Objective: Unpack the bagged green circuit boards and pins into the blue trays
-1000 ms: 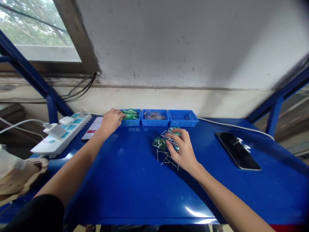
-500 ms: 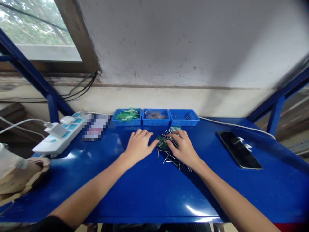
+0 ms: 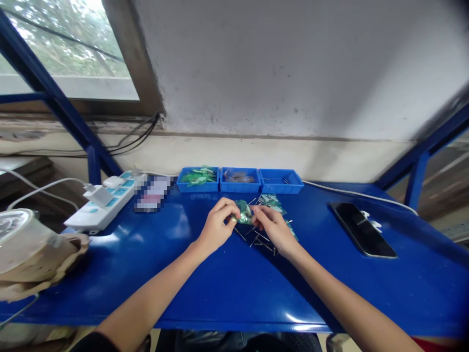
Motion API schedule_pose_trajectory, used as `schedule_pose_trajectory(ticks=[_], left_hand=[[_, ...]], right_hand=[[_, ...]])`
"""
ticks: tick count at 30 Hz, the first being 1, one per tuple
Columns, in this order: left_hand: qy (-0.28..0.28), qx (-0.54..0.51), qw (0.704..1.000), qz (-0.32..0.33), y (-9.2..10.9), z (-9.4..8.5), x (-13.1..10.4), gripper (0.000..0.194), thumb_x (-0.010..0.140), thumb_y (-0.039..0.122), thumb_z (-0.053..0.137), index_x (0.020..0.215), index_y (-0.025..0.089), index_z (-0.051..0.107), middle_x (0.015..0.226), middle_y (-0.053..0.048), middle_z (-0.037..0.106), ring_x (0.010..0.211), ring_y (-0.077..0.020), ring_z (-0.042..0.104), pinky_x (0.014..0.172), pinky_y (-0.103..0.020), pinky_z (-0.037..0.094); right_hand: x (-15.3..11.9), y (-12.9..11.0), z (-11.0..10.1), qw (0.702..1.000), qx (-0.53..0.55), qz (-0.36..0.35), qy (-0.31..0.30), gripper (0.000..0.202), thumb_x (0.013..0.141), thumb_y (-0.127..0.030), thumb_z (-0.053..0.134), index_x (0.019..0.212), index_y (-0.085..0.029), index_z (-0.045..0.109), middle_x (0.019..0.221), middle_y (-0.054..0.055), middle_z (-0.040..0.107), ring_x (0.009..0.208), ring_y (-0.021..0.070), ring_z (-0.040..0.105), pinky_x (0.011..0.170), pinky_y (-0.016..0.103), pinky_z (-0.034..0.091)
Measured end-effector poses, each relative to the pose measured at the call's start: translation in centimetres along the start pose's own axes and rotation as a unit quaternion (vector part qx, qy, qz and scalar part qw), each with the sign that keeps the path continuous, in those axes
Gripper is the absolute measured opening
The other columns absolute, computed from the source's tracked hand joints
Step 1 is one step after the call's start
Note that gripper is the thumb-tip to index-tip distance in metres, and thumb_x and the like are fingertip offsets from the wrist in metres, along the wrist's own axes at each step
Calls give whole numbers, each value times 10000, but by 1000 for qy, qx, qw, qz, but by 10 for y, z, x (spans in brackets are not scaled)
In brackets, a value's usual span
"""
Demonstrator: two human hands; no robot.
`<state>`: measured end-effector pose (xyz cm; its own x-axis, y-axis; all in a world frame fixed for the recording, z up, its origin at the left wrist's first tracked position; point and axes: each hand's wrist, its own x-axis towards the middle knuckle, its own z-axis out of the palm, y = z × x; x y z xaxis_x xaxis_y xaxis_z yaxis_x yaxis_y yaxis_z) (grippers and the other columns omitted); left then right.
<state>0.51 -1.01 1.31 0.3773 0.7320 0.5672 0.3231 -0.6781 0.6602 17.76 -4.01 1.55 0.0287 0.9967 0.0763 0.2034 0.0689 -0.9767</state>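
I am watching two bare hands at a shiny blue table (image 3: 205, 298), and I take the small green bag (image 3: 244, 212) as the centre of my clock, with twelve toward the wall. This bag is held between the hands, just above the table. The left hand (image 3: 219, 222) is at the nine o'clock side, its thumb and fingertips closed together on the bag's near end. The right hand (image 3: 274, 228) is at the three o'clock side, its fingers bent and pinched on the opposite end. What lies inside the bag is too small for me to tell.

At five o'clock, thin metal pins (image 3: 262, 241) are scattered across one another, partly below the right hand. At two o'clock, just behind this hand, there are more green packets (image 3: 273, 202).

Three blue trays stand in a row: the left tray (image 3: 198, 188) at eleven, with green pieces; the middle tray (image 3: 240, 187) at twelve, with brownish contents; the right tray (image 3: 281, 188) at one, with a few thin pins. Well apart, a dark phone (image 3: 362, 230) lies at three, and a white power strip (image 3: 98, 209) at nine.
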Motion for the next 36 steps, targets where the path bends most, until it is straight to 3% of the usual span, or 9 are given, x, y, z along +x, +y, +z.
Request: schedule_pose_trajectory(ticks=[5, 7, 10, 14, 21, 24, 28, 31, 36], left_hand=[[-83, 117, 985, 97, 1, -7, 3, 223, 831, 114, 453, 943, 217, 616, 1080, -68, 535, 954, -172, 548, 804, -325, 463], [-29, 223, 972, 75, -10, -20, 11, 314, 830, 180, 501, 1134, 237, 555, 1188, -92, 506, 1064, -226, 508, 876, -395, 434], [91, 379, 920, -42, -37, -49, 25, 427, 819, 246, 535, 1241, 202, 490, 1268, -139, 476, 1145, -296, 448, 908, -439, 391], [41, 456, 882, -113, -67, -87, 37, 271, 884, 262, 409, 1034, 215, 630, 1027, -94, 642, 978, -267, 557, 804, -369, 407], [113, 503, 850, -104, -69, -124, 79, 338, 905, 288, 338, 1091, 206, 609, 1009, -104, 637, 944, -256, 553, 715, -324, 386], [51, 518, 852, -57, -73, -128, 102, 325, 897, 260, 350, 1082, 215, 613, 1014, -103, 622, 985, -258, 533, 721, -320, 398], [-121, 544, 830, -20, -88, -122, 119, 310, 858, 173, 387, 1050, 243, 621, 1026, -82, 611, 981, -235, 549, 682, -278, 414], [-211, 547, 810, -37, -101, -117, 123, 340, 811, 123, 421, 1052, 262, 616, 1044, -59, 616, 906, -205, 589, 674, -255, 420], [-188, 519, 829, -90, -110, -112, 122, 309, 860, 210, 397, 1090, 266, 597, 1108, -48, 633, 947, -213, 597, 742, -273, 437]], right_hand=[[3, 7, 6, 982, 162, 67, 66, 452, 636, -426, 711, 958, -133, 591, 629, -17, 552, 565, 106, 485, 569, 256, 395], [3, 9, 4, 982, 155, 47, 98, 469, 643, -415, 706, 999, -135, 582, 644, -18, 548, 588, 113, 493, 590, 266, 402], [3, 8, -1, 987, 101, -15, 121, 451, 701, -417, 660, 1050, -148, 568, 678, -12, 544, 614, 121, 496, 604, 275, 408], [1, 7, -3, 990, 54, -63, 113, 396, 752, -401, 617, 1057, -156, 555, 710, -2, 539, 598, 117, 477, 575, 269, 397], [2, 10, -1, 992, 25, -66, 106, 368, 777, -392, 584, 1053, -152, 553, 703, -3, 527, 600, 122, 478, 586, 272, 405], [3, 9, -3, 991, 9, -73, 114, 372, 779, -393, 576, 1054, -144, 555, 705, 2, 534, 595, 123, 484, 581, 270, 408], [6, 13, -7, 988, -14, -86, 126, 365, 777, -402, 572, 1046, -155, 563, 699, -1, 537, 572, 117, 475, 552, 258, 400], [7, 16, -8, 988, -30, -87, 127, 351, 783, -393, 568, 1049, -165, 564, 700, -3, 536, 573, 116, 473, 544, 252, 393], [6, 18, -8, 987, -49, -95, 117, 299, 801, -365, 555, 1037, -183, 539, 716, -3, 547, 586, 119, 482, 561, 254, 399]])
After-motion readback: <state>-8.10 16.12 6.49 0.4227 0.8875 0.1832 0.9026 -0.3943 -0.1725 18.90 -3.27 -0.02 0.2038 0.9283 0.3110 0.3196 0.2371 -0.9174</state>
